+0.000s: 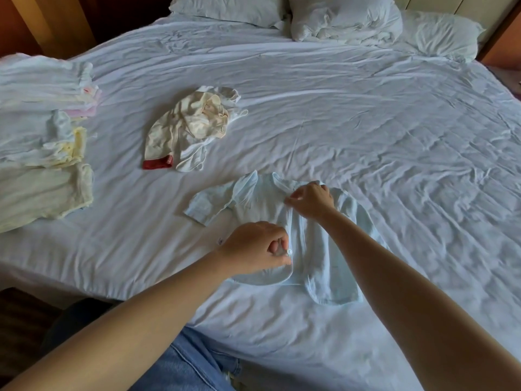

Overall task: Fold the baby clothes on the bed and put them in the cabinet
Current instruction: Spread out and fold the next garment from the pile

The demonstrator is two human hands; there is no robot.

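Two hands at work on one pale blue baby shirt, spread flat and front-up on the white bed sheet.

Left hand: fingers curled, thumb and fingertips pinching the edge of the front opening low on the shirt, at a small white fastener. Right hand: pinching the same opening at the shirt's neckline.

One sleeve lying open at the shirt's left; the other hidden behind the right forearm. Beyond the shirt and to its left, a crumpled heap of cream garments, not yet folded. Further left of the shirt, stacks of folded clothes. Far beyond the shirt, pillows. No cabinet in view.

Step in hand, by judgement: closing and squaring the front before folding. For a clean result:
- Keep both pinches in line along the opening.
- Draw them lightly apart to tension the edge.
- Lay one front panel just over the other without dragging the back layer.
- Smooth outward toward the sleeves.

Thin, limp cloth, likely to wrinkle under any sideways pull.
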